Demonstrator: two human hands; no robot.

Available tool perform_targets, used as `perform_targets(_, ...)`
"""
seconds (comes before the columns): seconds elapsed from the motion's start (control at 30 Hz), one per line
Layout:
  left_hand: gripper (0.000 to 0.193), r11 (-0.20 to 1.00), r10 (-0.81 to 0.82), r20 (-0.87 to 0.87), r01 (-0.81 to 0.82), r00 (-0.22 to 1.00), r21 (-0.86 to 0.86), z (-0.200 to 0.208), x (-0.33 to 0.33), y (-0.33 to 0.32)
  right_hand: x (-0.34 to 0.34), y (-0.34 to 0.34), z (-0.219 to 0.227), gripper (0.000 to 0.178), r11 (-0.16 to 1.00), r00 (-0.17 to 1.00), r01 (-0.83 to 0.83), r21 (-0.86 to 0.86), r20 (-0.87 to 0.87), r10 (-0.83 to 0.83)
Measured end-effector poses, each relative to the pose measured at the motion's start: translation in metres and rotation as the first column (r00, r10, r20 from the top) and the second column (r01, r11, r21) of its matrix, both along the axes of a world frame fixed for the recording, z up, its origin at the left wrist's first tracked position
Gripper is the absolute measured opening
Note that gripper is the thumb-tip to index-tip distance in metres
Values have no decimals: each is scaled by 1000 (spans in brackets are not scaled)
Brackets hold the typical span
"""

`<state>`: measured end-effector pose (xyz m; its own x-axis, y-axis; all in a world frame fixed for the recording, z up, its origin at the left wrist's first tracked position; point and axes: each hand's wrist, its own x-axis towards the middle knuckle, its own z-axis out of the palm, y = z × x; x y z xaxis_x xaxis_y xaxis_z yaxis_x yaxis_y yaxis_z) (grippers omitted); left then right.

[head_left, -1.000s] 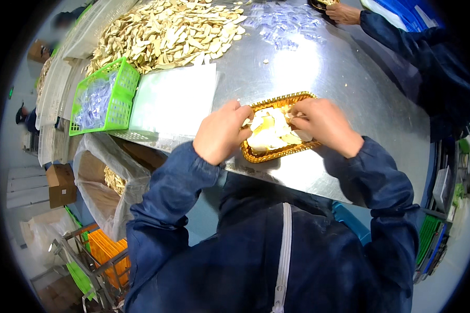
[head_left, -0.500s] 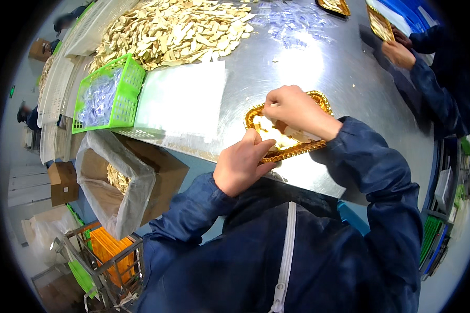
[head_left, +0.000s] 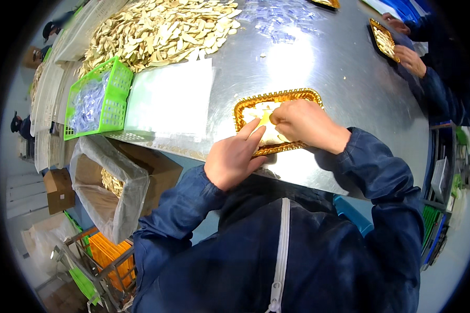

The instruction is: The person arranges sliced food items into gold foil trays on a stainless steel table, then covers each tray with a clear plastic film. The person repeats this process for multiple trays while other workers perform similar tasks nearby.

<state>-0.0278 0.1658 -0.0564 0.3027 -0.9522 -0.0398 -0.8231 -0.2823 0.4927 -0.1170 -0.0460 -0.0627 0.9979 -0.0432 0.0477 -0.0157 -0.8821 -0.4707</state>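
Observation:
A shallow gold tray [head_left: 277, 95] with a fluted rim sits at the near edge of the metal table, holding pale dried slices [head_left: 257, 111]. At its near left corner is my left hand [head_left: 232, 159], with the fingers stretched out over the slices and the thumb by the near rim. My right hand [head_left: 310, 124] reaches over the tray from the right, palm down. Its fingers are curled and pinched together low among the slices; what they hold is hidden. The two hands' fingertips are close together near the tray's middle.
Beyond lies a big heap of slices [head_left: 164, 34], with small clear-and-blue packets [head_left: 282, 18] to its right. A green basket [head_left: 121, 88] of packets and white sheets [head_left: 167, 101] are on the left. Below stands a lined carton [head_left: 141, 190]. At right, a co-worker's hand [head_left: 410, 61] touches another gold tray [head_left: 384, 40].
My right hand has moved from the tray's far side down into its middle. My left fingers have straightened over the slices. The co-worker's tray and hands have shifted.

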Motion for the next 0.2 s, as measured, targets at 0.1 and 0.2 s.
perform_targets(0.1,61,997,-7,24,6,1000,74,3,-1,-2,-5,-19,21,14,994,996,89,55,7,-90)
perform_targets(0.2,68,994,-71,87,63,994,85,5,-8,-1,-21,-27,39,17,995,970,94,-34,-222,-100)
